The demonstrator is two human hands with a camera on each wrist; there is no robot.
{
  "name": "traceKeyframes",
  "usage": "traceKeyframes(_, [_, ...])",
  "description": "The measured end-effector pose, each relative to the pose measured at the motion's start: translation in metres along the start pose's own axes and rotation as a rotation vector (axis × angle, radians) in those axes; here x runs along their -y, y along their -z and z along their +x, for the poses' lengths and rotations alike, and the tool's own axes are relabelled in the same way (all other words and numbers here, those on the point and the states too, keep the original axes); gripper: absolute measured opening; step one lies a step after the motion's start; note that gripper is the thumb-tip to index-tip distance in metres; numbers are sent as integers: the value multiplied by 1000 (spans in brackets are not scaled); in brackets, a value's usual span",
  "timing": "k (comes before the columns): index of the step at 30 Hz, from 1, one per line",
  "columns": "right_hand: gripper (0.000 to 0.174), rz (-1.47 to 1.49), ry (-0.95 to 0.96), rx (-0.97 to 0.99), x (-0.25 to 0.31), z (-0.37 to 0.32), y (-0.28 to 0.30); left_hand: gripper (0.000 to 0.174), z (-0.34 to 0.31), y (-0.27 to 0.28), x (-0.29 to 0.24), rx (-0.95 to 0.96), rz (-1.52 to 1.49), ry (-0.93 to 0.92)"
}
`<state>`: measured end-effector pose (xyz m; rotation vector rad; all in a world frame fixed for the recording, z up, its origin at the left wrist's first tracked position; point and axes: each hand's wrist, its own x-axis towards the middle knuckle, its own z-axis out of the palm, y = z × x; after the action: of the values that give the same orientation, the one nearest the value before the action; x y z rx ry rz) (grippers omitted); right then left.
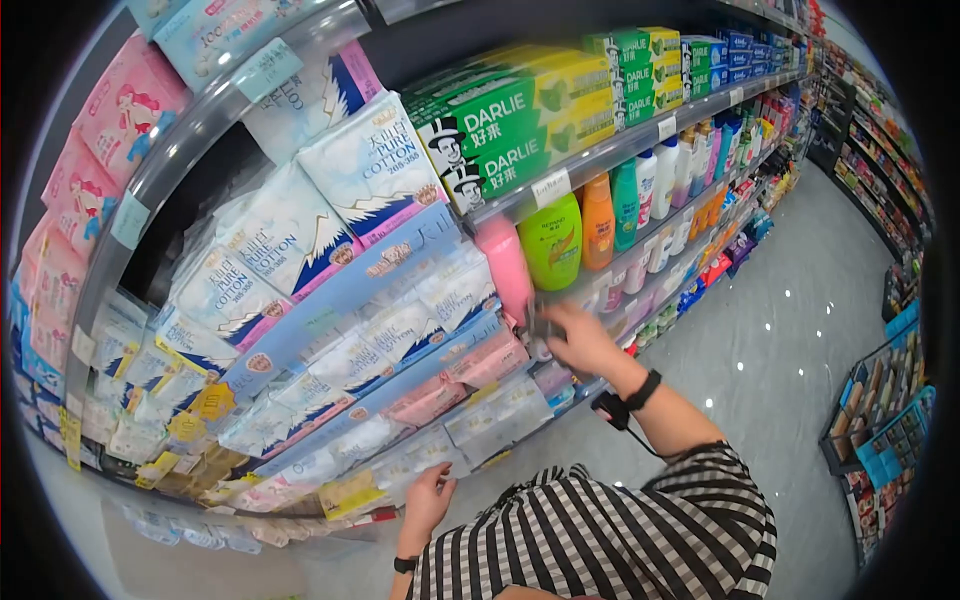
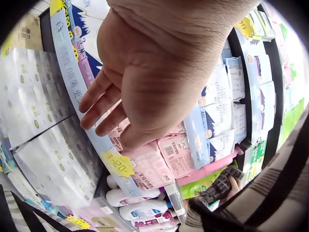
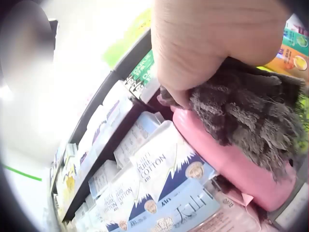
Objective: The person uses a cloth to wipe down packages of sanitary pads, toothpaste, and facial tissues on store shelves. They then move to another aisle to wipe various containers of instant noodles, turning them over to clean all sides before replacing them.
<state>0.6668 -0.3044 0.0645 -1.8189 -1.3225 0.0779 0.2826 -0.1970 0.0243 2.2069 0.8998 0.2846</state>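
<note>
My right hand (image 1: 590,350) grips a dark grey checked cloth (image 3: 246,106) at the shelf of bottles. In the right wrist view the cloth hangs from the hand and lies over the side of a pink bottle (image 3: 217,150). That bottle stands between packs of sanitary pads (image 1: 375,165) and a lime green shampoo bottle (image 1: 553,245). Low at the left, my left hand (image 1: 430,500) hangs near the bottom shelf with nothing in it. Its fingers (image 2: 113,118) are loosely bent in the left wrist view, in front of pink packs (image 2: 149,166).
Green and yellow toothpaste boxes (image 1: 540,110) are stacked on the shelf above the bottles. An orange bottle (image 1: 598,225) and several others run along the row. A grey aisle floor (image 1: 740,360) lies at the right, with a blue-edged display rack (image 1: 885,400) beyond.
</note>
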Motion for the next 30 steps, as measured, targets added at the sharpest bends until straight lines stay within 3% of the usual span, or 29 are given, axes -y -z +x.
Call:
traceKeyframes(1, [46,-10,-56,207,-10,-11,1,35,-1,0,4,3,22,21])
traceKeyframes(2, [46,-16,-52,206,-12,-15,3,35,-3,0,8,9,47,46])
traceKeyframes(4, [47,104,-9,67,-2,-14,15,35,-1,0,12,20,76,31])
traceKeyframes(7, [47,154,73,-370,30,23,40,35,-2,-4,10,49,84,22])
traceKeyframes(11, [46,-26,199,-471,29,45,23,35,10,-10,-8,64,76,-24])
traceKeyframes(13, [46,-29,100,-292,24,25,2,35,12,-10,-6,63,75,-36])
traceKeyframes(14, [46,-29,103,-294,20,13,1,35,11,-10,-4,53,66,-38])
traceKeyframes(16, [51,-87,-76,476,5,-10,10,36,6,-13,1,33,51,-32])
traceKeyframes(17, [51,-87,-66,480,1,-9,13,36,2,-12,4,41,75,-8])
traceKeyframes(19, [51,92,123,94,4,-1,23,36,-2,-11,6,40,104,23])
traceKeyframes(20, [51,97,125,94,8,10,30,36,-5,-11,5,47,103,32])
traceKeyframes(22, [56,164,94,-391,35,42,45,36,-7,-11,1,59,109,36])
traceKeyframes(25, [60,95,133,-340,22,57,20,36,-2,-14,-11,56,124,-3])
traceKeyframes(27, [61,9,-142,-165,9,30,-10,36,0,-15,-19,43,115,-10])
traceKeyframes(28, [59,21,-88,-125,-3,11,-19,36,1,-15,-19,38,114,-15])
traceKeyframes(29, [55,1,-130,146,-13,-4,-18,36,-1,-16,-17,39,125,-7])
traceKeyframes(30, [55,-2,-119,153,-22,-12,-13,35,-3,-18,-16,38,135,5])
